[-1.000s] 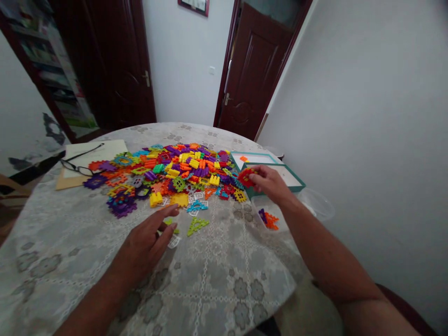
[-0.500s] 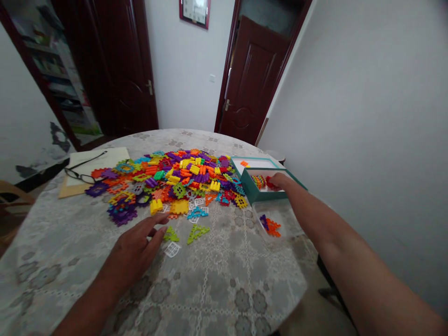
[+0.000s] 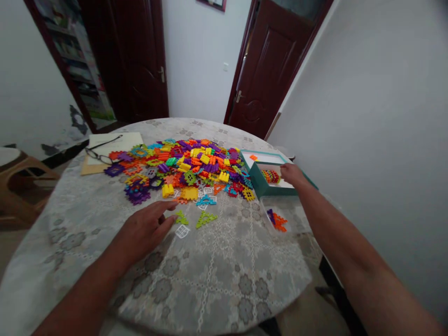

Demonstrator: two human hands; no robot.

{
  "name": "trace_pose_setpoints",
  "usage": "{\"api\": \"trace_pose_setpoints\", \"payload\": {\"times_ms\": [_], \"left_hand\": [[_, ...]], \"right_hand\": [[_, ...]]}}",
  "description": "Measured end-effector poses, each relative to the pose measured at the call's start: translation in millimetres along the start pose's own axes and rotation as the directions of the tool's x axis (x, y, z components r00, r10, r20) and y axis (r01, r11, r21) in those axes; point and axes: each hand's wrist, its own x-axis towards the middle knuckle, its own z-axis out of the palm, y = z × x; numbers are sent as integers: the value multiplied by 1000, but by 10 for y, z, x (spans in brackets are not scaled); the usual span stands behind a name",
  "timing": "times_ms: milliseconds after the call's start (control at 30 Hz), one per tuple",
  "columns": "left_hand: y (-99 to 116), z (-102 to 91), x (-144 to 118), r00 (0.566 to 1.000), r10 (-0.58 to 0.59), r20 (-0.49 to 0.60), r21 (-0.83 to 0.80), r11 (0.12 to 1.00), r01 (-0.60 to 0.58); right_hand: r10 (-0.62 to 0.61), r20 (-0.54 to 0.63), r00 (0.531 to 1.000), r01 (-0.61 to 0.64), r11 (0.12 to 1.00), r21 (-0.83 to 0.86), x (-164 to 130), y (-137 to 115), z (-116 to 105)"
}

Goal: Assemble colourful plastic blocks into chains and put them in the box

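Observation:
My left hand (image 3: 151, 227) rests above the table with thumb and fingers apart, holding nothing. Its fingertips are beside a lime green triangle piece (image 3: 181, 217); a second green triangle (image 3: 206, 219) and a white window-shaped piece (image 3: 182, 231) lie close by. Over the dark green box (image 3: 261, 184) is my right hand (image 3: 291, 174), its fingers turned down and mostly hidden. Just left of it, inside the box, a row of colourful pieces (image 3: 270, 176) stands with red at its right end. Whether this hand grips anything does not show.
A large heap of plastic building pieces (image 3: 196, 163) covers the middle of the table. In front of the box is a clear tray (image 3: 292, 219) with orange and purple pieces. The box lid (image 3: 276, 157) lies behind. Glasses (image 3: 100, 156) rest on papers at left.
My right hand has drawn back slightly from the row in the box, and the red pieces it was at now sit at the row's end. The view has tilted down; my left hand stays put.

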Motion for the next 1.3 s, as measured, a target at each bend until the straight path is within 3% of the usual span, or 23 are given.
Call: {"api": "trace_pose_setpoints", "payload": {"times_ms": [67, 133, 167, 267, 367, 433, 600, 733, 967, 1200, 1300], "left_hand": [[-11, -42, -46, 996, 27, 86, 21, 999, -29], [-23, -84, -85, 985, 69, 155, 35, 997, -76], [-29, -103, -100, 980, 76, 182, 44, 995, -85], [-30, -133, -125, 960, 39, 277, 88, 994, -66], [-4, -115, -121, 947, -12, 321, 129, 991, -31], [24, -77, -108, 945, -18, 327, 142, 989, -30], [78, 35, -75, 956, -24, 292, 153, 988, -22], [86, 61, -67, 961, -63, 271, 175, 985, 16], [115, 73, -7, 951, -94, 293, 221, 975, 28], [93, 161, 36, 954, -103, 280, 200, 979, 47], [103, 181, 23, 962, -78, 261, 170, 985, 34]], "right_hand": [[-124, -106, 987, 122, 992, -22, -262, -102, 25], [-371, -249, 895, 375, 926, -33, -624, -241, 97], [-468, -229, 853, 480, 877, -7, -836, -320, 146], [-689, -14, 724, 685, 717, 132, -1493, -577, 348], [-790, 240, 564, 754, 611, 242, -1953, -805, 645], [-788, 312, 531, 766, 604, 220, -2089, -913, 868], [-763, 311, 567, 789, 611, 62, -2119, -1061, 1324], [-724, 299, 621, 728, 675, 122, -2079, -1094, 1502], [-693, 260, 673, 659, 721, 215, -2075, -1068, 1570], [-610, 158, 776, 555, 781, 288, -2087, -1039, 1540], [-644, 143, 751, 570, 743, 351, -2144, -1048, 1546]]}}
